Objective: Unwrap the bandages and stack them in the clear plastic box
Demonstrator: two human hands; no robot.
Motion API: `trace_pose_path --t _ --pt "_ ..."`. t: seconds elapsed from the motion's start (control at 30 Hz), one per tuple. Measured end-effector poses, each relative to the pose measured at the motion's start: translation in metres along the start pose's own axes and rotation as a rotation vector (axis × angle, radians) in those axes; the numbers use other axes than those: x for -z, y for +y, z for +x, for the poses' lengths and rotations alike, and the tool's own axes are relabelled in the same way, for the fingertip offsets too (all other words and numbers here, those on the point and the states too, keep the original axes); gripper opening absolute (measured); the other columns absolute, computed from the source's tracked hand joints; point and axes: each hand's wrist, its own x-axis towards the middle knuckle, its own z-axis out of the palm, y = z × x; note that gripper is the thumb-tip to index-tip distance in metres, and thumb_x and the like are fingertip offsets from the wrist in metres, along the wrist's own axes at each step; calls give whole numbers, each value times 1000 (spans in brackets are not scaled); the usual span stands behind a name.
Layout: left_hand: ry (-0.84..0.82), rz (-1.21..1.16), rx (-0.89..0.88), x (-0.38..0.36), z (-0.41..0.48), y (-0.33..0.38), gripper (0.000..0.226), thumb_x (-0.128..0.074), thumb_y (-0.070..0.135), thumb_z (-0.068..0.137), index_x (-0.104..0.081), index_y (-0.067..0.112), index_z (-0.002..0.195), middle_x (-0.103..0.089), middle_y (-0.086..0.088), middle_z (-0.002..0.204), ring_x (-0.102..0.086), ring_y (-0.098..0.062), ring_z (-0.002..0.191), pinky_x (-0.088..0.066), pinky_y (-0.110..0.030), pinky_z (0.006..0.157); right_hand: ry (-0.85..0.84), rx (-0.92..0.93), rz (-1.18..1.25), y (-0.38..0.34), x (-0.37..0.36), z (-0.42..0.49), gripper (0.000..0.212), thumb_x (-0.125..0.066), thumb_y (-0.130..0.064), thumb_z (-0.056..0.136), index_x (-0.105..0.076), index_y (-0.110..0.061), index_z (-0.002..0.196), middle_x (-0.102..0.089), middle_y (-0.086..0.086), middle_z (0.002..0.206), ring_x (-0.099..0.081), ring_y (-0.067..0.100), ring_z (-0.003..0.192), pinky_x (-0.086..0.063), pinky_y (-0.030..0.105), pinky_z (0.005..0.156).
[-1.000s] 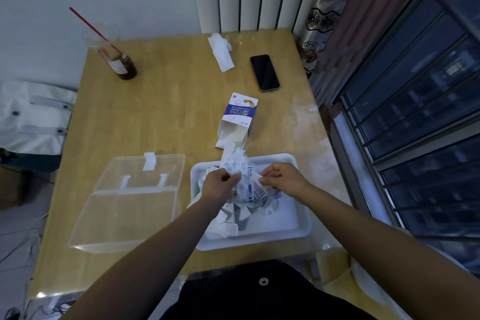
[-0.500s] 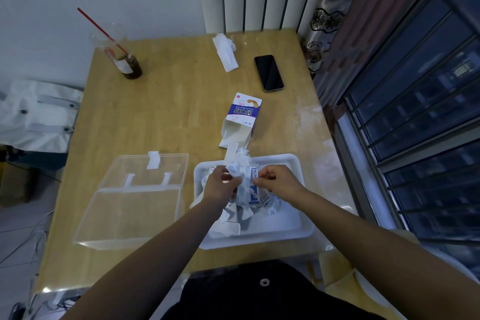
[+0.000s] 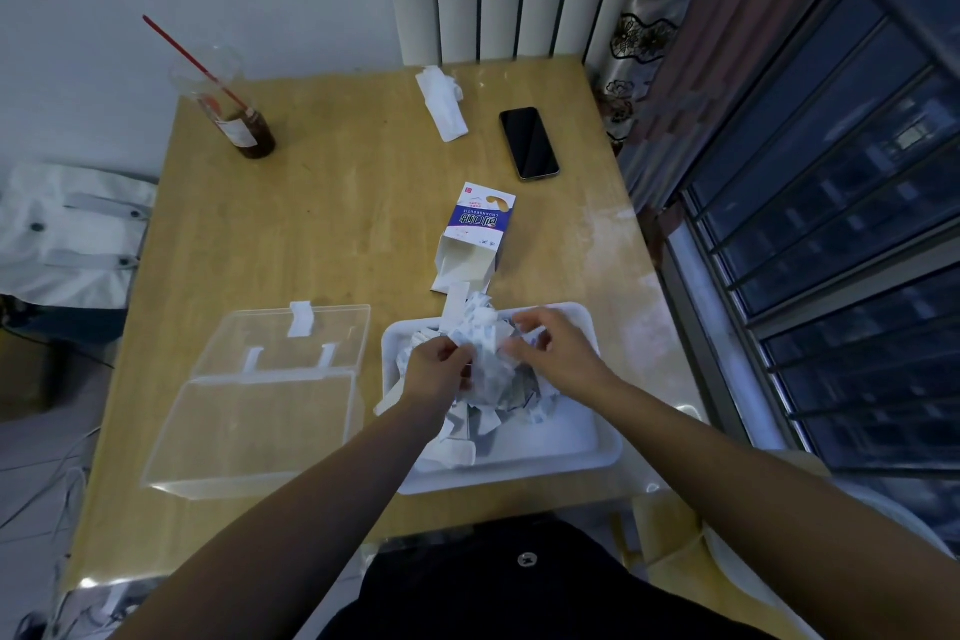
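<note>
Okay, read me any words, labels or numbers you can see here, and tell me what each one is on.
"CHUANGKOUTIE", upside down to the camera: bandage carton.
Large characters on its blue band: too blurred to read.
Cup label: unreadable.
Bandage wrappers: print too small.
Phone: screen dark, no text.

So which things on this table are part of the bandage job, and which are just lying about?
Part of the job:
- wrapped bandages, worked by both hands (left, right)
- white tray holding them
- clear box, lid open, nothing visible inside
- opened carton

Lying about:
- phone
- cup with red straw
- white wrapper
</note>
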Motion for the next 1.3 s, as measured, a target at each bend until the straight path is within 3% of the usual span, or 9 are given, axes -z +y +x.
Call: trace_pose_path --t 0.07,0.13,0.23,0.43,0.6,0.8,0.9,1.0,1.3 --pt "-62 -64 8 -7 -5 3 19 -56 7 93 -60 2 75 -57 -14 69 -55 -24 61 -49 -32 62 -133 50 -75 -5 -7 -4 12 -69 -23 87 -65 -12 88 -62 0 82 -48 7 65 -39 21 63" --pt "-87 -46 -24 -8 -9 5 18 -54 9 94 -63 5 79 -60 -12 72 -57 -22 64 -51 -28 59 -125 41 -85 -3 -4 -3 18 -66 -17 87 -61 -10 72 -54 1 64 -45 8 58 -37 29 62" --pt "10 273 -168 7 -7 1 12 -56 13 93 -63 11 103 -62 -4 84 -56 -14 68 -45 -18 53 -47 -87 -32 7 8 0 36 -62 -13 90 -42 -12 59 -37 -4 55 -35 9 52 -29 29 57" --pt "-89 862 -216 31 7 -22 40 -72 25 76 -61 18 114 -59 -6 102 -56 -18 80 -46 -26 67 -237 -205 -175 29 12 -9 21 -60 -13 88 -50 -9 69 -47 8 66 -44 19 63 -32 28 60" --pt "32 839 -428 18 -7 -21 37 -67 23 81 -54 16 115 -49 -6 113 -55 -24 95 -43 -31 70 6 -80 -250 39 24 -15 24 -58 -16 84 -42 -9 68 -41 12 65 -37 17 59 -27 31 56" --pt "-182 846 -667 -11 -32 -11 30 -65 37 83 -56 23 108 -50 9 76 -57 -17 76 -34 -29 61 -202 358 -820 42 5 -44 7 -55 -18 79 -60 -12 80 -61 7 85 -56 25 81 -45 34 65" --pt "-326 1111 -670 -22 -38 -27 36 -61 46 84 -57 25 113 -65 3 101 -61 -19 98 -42 -30 73 -231 433 -891 54 -10 -54 21 -72 -17 63 -69 -12 83 -63 6 73 -62 26 66 -48 29 51" --pt "-352 1263 -611 -28 -40 -45 32 -57 40 89 -55 21 115 -64 -2 111 -60 -23 104 -45 -34 80 -247 376 -919 65 -14 -60 36 -86 -21 40 -63 -18 67 -56 0 62 -58 19 54 -38 22 40" --pt "-346 1297 -571 -36 -38 -58 27 -42 29 97 -63 12 97 -65 -9 94 -62 -29 90 -50 -35 72 -174 487 -885 75 -12 -65 16 -71 -12 58 -57 -18 62 -54 1 54 -53 21 46 -39 26 46"
